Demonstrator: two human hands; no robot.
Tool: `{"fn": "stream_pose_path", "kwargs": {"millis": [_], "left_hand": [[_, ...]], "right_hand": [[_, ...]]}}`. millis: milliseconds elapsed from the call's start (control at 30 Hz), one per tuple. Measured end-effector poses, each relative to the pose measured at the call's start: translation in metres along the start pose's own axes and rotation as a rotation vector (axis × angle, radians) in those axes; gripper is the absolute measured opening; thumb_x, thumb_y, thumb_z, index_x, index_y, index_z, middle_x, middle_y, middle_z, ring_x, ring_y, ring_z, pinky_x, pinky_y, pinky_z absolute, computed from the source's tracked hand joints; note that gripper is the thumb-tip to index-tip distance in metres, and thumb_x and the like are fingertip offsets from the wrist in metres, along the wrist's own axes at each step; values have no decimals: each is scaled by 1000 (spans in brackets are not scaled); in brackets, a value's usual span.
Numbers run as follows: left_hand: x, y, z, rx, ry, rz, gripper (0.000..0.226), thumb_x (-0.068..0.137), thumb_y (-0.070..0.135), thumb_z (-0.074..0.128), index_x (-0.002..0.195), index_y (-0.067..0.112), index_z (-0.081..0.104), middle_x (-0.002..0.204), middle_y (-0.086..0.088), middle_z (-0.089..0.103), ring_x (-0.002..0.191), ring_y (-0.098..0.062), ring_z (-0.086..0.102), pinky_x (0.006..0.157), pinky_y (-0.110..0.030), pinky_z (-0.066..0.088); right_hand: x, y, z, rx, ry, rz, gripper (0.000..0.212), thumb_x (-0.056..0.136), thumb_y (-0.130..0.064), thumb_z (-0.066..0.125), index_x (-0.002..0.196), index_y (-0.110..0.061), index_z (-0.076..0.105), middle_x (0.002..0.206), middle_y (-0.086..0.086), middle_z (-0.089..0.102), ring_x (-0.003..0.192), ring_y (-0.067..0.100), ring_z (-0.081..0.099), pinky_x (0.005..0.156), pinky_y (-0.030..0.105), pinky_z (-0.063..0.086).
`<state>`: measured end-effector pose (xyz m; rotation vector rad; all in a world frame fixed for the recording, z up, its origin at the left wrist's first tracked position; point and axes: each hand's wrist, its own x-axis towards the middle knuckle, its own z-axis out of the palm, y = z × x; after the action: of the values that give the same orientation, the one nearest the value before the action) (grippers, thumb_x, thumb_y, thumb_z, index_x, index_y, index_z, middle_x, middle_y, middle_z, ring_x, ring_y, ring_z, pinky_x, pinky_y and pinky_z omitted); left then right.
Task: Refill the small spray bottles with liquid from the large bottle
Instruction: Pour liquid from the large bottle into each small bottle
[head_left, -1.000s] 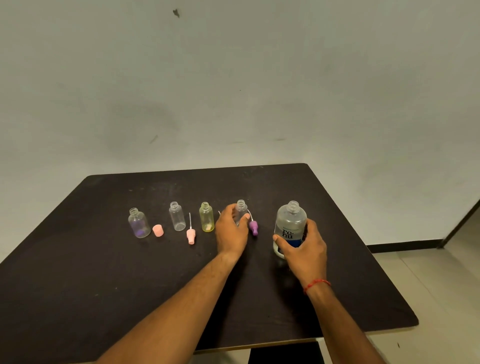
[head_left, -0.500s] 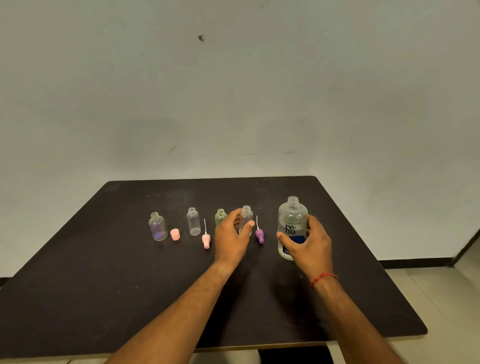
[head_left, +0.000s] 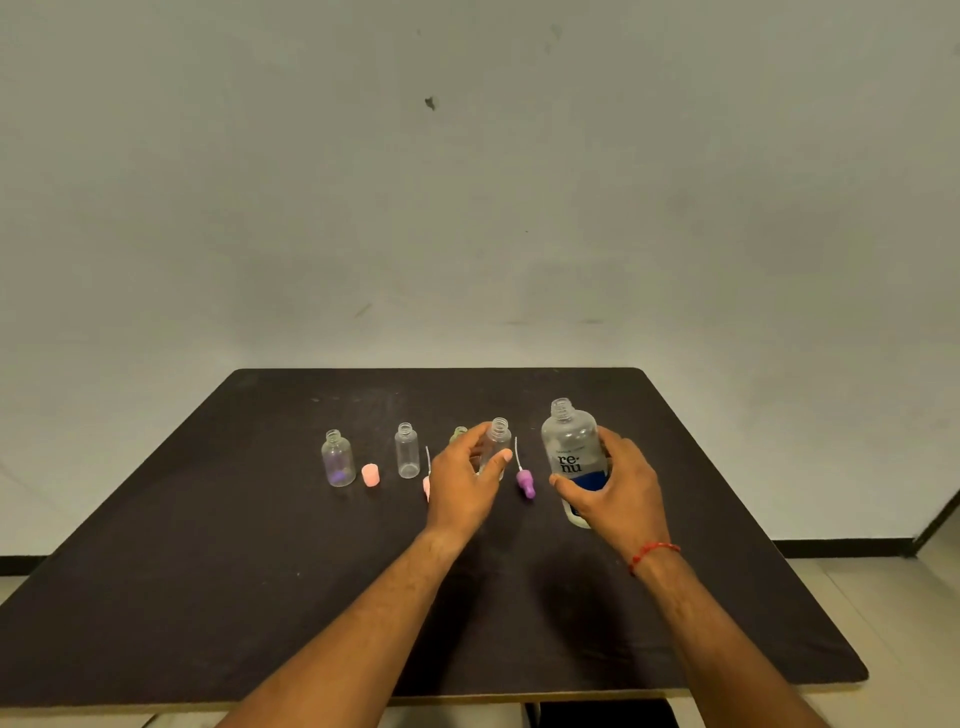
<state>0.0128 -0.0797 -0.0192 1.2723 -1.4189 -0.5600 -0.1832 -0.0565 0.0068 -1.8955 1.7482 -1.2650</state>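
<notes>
My right hand (head_left: 613, 488) grips the large clear bottle (head_left: 571, 447), uncapped, with a blue and white label, held just above the black table (head_left: 208, 545). My left hand (head_left: 462, 483) pinches the rightmost small clear bottle (head_left: 497, 441), also uncapped. Its purple spray head (head_left: 525, 482) lies between the two hands. A yellowish small bottle (head_left: 459, 434) stands mostly hidden behind my left hand. Further left stand an open clear small bottle (head_left: 407, 451) and a rounder one (head_left: 337, 460).
A pink cap (head_left: 370, 475) lies beside the rounder bottle. A pink spray head (head_left: 426, 486) with a thin tube lies partly behind my left hand. A plain grey wall rises behind the table, and a tiled floor shows at the right.
The large bottle has come up off the table in my right hand. My left hand has closed around the rightmost small bottle. The camera has tilted upward.
</notes>
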Motion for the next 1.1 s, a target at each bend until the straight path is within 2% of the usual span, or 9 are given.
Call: {"fn": "stream_pose_path", "kwargs": {"millis": [67, 200, 333, 667, 833, 933, 1100], "left_hand": [[0, 2, -2, 1, -10, 7, 44, 90, 23, 74, 132, 28, 63, 116, 17, 68, 108, 2, 64, 94, -15, 50], [-1, 6, -6, -28, -30, 28, 43, 90, 19, 74, 130, 28, 64, 108, 28, 64, 105, 15, 60, 92, -8, 48], [0, 8, -10, -40, -49, 47, 45, 90, 19, 74, 132, 30, 62, 113, 24, 65, 110, 7, 62, 94, -12, 49], [3, 12, -19, -42, -96, 65, 46, 90, 20, 74, 133, 32, 61, 120, 13, 67, 112, 1, 62, 96, -18, 51], [3, 16, -23, -34, -106, 66, 47, 90, 21, 74, 132, 35, 59, 115, 19, 64, 110, 3, 62, 92, -13, 49], [4, 16, -24, -15, -110, 69, 47, 89, 22, 74, 133, 31, 60, 117, 16, 66, 109, 4, 62, 91, -12, 49], [3, 17, -25, 0, -105, 72, 47, 88, 22, 76, 133, 26, 62, 117, 12, 67, 107, 4, 63, 96, -20, 52]], "right_hand": [[4, -3, -2, -55, -35, -4, 76, 69, -39, 86, 134, -24, 50, 123, -2, 56, 115, 17, 56, 95, 34, 54], [11, -7, -5, -127, -83, -51, 77, 69, -41, 85, 135, -24, 48, 121, -2, 54, 112, 14, 55, 89, 25, 52], [16, -12, -8, -223, -147, -101, 80, 72, -41, 83, 140, -25, 43, 123, -3, 52, 111, 11, 54, 87, 20, 49], [25, -22, -11, -276, -198, -193, 79, 72, -41, 83, 139, -26, 44, 121, -2, 53, 107, 12, 55, 87, 24, 53], [27, -24, -15, -314, -221, -217, 79, 72, -40, 83, 139, -27, 43, 123, -3, 52, 110, 12, 54, 90, 25, 52], [29, -26, -20, -335, -239, -221, 80, 73, -39, 82, 141, -27, 42, 124, -2, 50, 112, 14, 54, 91, 27, 53], [33, -28, -28, -398, -256, -243, 82, 73, -38, 82, 142, -28, 39, 122, -2, 50, 110, 15, 55, 89, 28, 56]]}}
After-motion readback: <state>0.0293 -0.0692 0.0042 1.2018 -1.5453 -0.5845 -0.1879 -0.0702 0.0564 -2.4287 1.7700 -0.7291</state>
